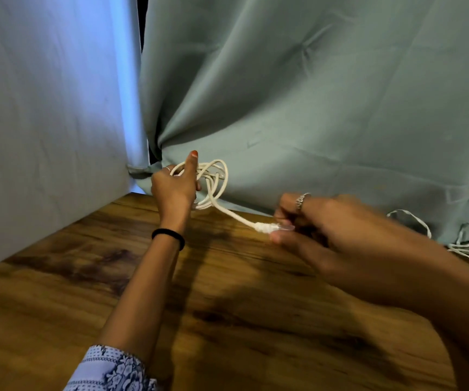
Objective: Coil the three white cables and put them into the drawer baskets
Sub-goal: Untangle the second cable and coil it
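Note:
My left hand (pixel 175 184) holds a coil of white cable (pixel 216 176) upright above the back of the wooden table (pixel 227 320), index finger pointing up. One strand runs down and right from the coil to a clear plug end (pixel 267 227), pinched in the fingers of my right hand (pixel 320 230). More white cable (pixel 464 241) lies in loose loops at the far right, by the curtain's foot. No drawer or basket is in view.
A grey-green curtain (pixel 326 94) hangs right behind the table, and a pale sheet (pixel 44 122) closes off the left side. A black band sits on my left wrist, and a ring on my right hand.

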